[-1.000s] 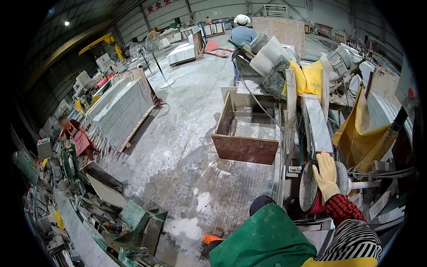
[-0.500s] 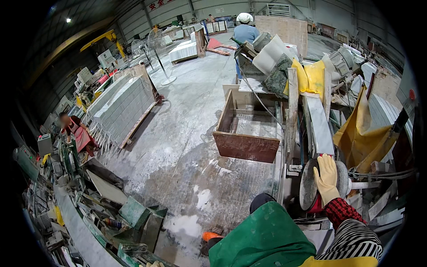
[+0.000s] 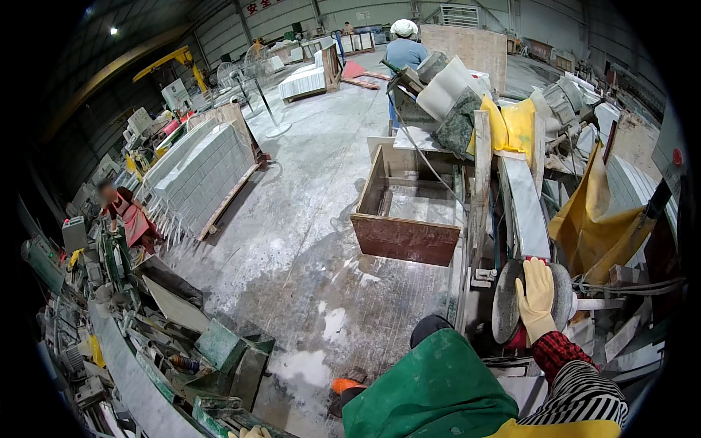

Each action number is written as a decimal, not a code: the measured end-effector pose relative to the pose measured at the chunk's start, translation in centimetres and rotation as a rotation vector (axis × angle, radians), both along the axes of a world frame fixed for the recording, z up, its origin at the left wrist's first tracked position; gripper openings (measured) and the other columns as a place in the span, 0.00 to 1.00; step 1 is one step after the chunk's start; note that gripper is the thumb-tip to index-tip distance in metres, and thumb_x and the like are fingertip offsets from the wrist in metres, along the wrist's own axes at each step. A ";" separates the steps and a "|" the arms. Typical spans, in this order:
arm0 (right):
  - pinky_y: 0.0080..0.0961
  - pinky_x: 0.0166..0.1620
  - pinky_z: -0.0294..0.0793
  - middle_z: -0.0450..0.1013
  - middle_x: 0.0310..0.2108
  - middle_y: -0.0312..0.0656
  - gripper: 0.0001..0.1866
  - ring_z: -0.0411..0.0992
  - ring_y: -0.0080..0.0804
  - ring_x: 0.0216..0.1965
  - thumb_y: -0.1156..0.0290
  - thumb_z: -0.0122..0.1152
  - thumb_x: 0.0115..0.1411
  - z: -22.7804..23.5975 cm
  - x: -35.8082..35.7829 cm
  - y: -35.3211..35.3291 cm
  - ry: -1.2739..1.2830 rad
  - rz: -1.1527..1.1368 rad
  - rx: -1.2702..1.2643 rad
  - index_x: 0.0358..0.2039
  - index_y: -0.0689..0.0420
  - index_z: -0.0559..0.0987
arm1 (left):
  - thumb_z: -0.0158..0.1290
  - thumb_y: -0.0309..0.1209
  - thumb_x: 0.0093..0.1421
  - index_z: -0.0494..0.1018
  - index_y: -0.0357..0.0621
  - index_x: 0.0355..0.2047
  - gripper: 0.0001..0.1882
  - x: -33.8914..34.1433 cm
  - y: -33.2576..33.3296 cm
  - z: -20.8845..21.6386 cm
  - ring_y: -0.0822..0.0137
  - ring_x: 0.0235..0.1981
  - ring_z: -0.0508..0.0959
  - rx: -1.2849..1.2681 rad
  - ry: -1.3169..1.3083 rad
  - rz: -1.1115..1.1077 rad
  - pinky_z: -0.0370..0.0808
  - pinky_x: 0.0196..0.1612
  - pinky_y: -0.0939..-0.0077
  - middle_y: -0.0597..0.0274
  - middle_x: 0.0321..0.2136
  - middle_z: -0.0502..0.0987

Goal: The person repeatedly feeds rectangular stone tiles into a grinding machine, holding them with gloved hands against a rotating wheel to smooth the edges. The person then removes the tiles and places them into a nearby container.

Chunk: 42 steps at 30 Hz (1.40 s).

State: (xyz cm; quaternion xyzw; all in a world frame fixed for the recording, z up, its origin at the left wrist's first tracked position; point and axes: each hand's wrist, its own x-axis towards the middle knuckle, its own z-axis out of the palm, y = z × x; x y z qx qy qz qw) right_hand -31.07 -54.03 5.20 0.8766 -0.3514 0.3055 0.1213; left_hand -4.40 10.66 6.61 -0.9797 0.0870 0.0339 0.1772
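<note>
My right hand [image 3: 537, 301], in a cream rubber glove, lies flat with its fingers stretched out over a grey roller wheel [image 3: 505, 303] of a machine. Its fingertips are at the near end of a long pale marble strip [image 3: 523, 197], beside a small red part. Whether they touch the strip I cannot tell. The strip runs away from me along the machine, under a yellow flap [image 3: 509, 125]. Only a bit of my left hand [image 3: 250, 433], in a similar glove, shows at the lower edge; its fingers are mostly hidden.
An open brown wooden box [image 3: 406, 241] stands left of the machine. Stacked pale slabs [image 3: 204, 164] rest on a pallet at the left. A co-worker in blue [image 3: 406, 52] stands beyond the machine; another person in a red apron [image 3: 133, 220] is at far left. Machinery lines the lower left.
My right hand has shifted very slightly toward me, still flat over the wheel. The marble strip shows no clear movement along the machine.
</note>
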 end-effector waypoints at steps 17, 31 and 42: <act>0.50 0.69 0.54 0.68 0.59 0.58 0.29 0.64 0.55 0.63 0.68 0.61 0.58 1.6 0.0 3.0 0.006 -0.033 0.007 0.60 0.65 0.72 | 0.44 0.45 0.66 0.84 0.52 0.34 0.19 0.1 -0.5 0.5 0.63 0.49 0.78 -0.021 0.007 0.006 0.59 0.64 0.57 0.59 0.37 0.84; 0.50 0.65 0.59 0.61 0.63 0.60 0.35 0.59 0.62 0.63 0.53 0.63 0.59 4.1 2.6 -5.3 0.019 -0.273 0.217 0.63 0.57 0.69 | 0.44 0.46 0.66 0.83 0.52 0.38 0.20 0.3 0.7 0.0 0.65 0.50 0.77 -0.040 0.031 0.048 0.56 0.66 0.56 0.61 0.39 0.84; 0.47 0.62 0.66 0.61 0.61 0.58 0.40 0.64 0.60 0.60 0.51 0.64 0.57 5.4 4.2 -5.7 0.055 -0.350 0.589 0.66 0.55 0.65 | 0.42 0.45 0.66 0.83 0.54 0.36 0.20 0.4 1.2 -0.3 0.63 0.48 0.78 -0.014 0.032 0.037 0.58 0.63 0.57 0.62 0.36 0.84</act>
